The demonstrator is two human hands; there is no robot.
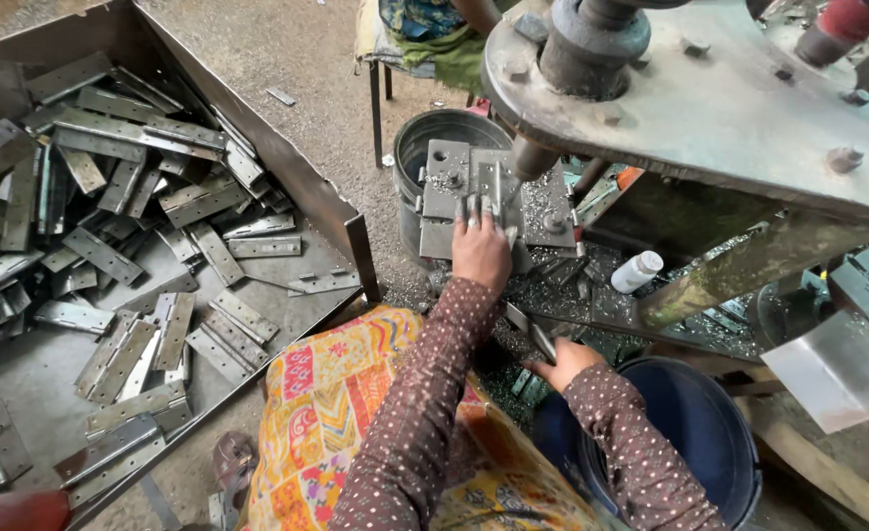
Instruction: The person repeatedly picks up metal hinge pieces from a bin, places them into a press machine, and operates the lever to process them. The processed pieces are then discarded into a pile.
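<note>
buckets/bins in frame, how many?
2. A grey metal bucket stands behind the press fixture, above the left hand. A blue bucket sits lower right, beside the right hand. Others may be hidden under the machine.

Both arms wear long, close-fitting sleeves of dark maroon-brown cloth sprinkled all over with tiny pale dots, each ending in a plain cuff at the wrist just behind the fingers. The left hand (481,251) and the right hand (564,362) are bare, with no gloves, rings or bangles showing. Further back from the fingers, the lap is covered by a bright yellow printed garment (341,393) with red, orange and blue motifs.
</note>
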